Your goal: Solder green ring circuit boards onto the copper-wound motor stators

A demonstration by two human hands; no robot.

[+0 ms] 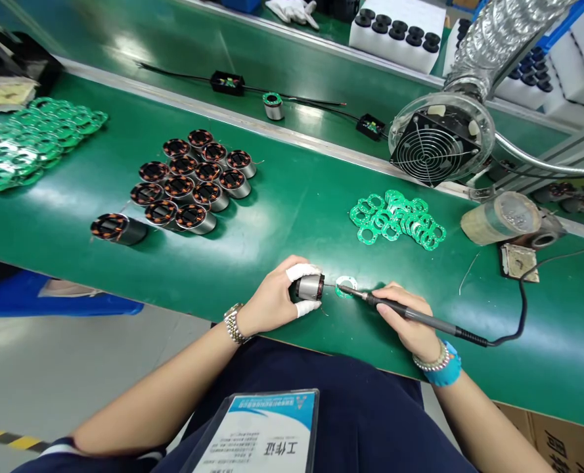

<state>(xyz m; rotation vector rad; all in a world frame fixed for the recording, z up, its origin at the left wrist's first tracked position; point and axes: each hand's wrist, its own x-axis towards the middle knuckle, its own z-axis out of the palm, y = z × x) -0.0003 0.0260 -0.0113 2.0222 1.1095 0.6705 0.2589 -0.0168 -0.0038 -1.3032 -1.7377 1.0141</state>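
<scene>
Between the white-covered thumb and finger of my left hand lies a motor stator, a silver cylinder on its side with copper windings at its ends. Thin wires stick out of its right end. My right hand grips a soldering iron like a pen, its tip pointing left. That tip is over a green ring-shaped circuit board lying on the bench just right of the stator. Whether the tip touches the board or a wire, I cannot tell.
Several stators stand grouped at left centre. Loose ring boards lie at right, and stacked board panels at far left. A fume extractor fan hangs at the back. The iron's cable runs right, past a plastic cup and sponge holder.
</scene>
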